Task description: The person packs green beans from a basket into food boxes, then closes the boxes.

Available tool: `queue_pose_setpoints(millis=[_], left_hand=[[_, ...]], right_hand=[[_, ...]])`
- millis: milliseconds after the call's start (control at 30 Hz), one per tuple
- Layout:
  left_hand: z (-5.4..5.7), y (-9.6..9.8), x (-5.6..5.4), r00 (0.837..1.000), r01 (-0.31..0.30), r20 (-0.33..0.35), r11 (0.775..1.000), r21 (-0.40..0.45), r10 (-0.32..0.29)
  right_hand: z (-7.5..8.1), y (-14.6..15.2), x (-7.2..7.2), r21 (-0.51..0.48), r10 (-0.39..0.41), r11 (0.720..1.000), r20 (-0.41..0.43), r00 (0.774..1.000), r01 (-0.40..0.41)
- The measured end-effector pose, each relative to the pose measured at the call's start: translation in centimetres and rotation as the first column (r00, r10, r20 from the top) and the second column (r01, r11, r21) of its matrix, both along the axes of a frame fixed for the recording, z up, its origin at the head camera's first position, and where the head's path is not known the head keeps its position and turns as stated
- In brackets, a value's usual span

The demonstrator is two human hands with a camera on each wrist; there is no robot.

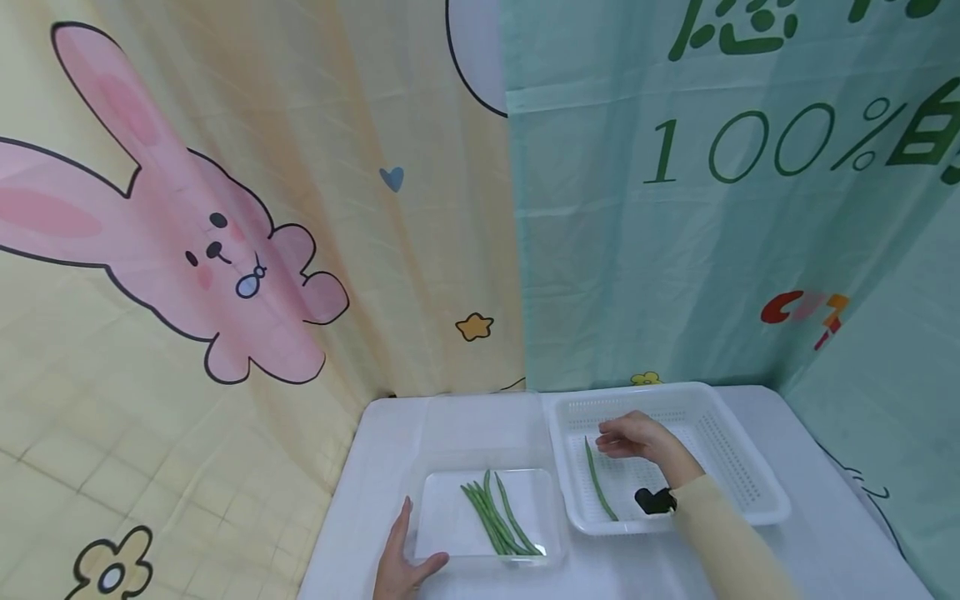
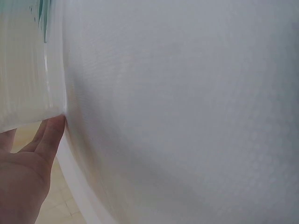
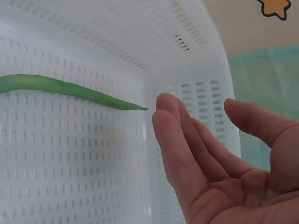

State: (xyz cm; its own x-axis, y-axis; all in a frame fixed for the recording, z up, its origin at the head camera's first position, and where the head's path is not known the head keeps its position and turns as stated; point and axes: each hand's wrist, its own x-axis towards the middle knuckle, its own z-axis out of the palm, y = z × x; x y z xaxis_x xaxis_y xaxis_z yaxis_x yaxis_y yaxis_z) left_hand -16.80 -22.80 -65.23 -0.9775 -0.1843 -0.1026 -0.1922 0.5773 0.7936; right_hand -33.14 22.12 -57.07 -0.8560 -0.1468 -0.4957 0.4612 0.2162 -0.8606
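Note:
One green bean point(image 1: 597, 482) lies in the white perforated basket point(image 1: 750, 467), towards its left side. Over the basket my right hand point(image 1: 637, 437) hovers beside that bean, holding nothing. In the right wrist view the fingers of the right hand point(image 3: 210, 172) are apart from the thumb, and the bean point(image 3: 70, 89) tapers towards them. Several green beans point(image 1: 493, 517) lie bunched in a clear plastic container point(image 1: 442, 533) on the left. My left hand point(image 1: 405, 558), thumb spread, is at that container's front left corner. In the left wrist view its extended fingers point(image 2: 52, 135) touch the container's wall point(image 2: 28, 79).
Both containers stand side by side on a table with a white cover point(image 1: 382, 442). A yellow curtain with a pink rabbit point(image 1: 225, 250) and a teal curtain point(image 1: 600, 250) hang behind it. A black band point(image 1: 655, 501) sits at the right wrist.

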Motion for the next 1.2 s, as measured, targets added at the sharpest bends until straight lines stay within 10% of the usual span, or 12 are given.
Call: queue_pose_setpoints(millis=[733, 1200], left_hand=[[-0.5, -0.1, -0.1, 1.000, -0.003, -0.015, 1.000, -0.006, 0.003], [-0.3, -0.1, -0.2, 1.000, 0.002, 0.016, 1.000, -0.008, -0.002]], right_hand=[[-3.0, -0.4, -0.4, 0.294, 0.031, 0.954, 0.079, 0.996, -0.053], [-3.4, -1.3, -0.1, 0.316, 0.048, 0.946, 0.066, 0.997, -0.066]])
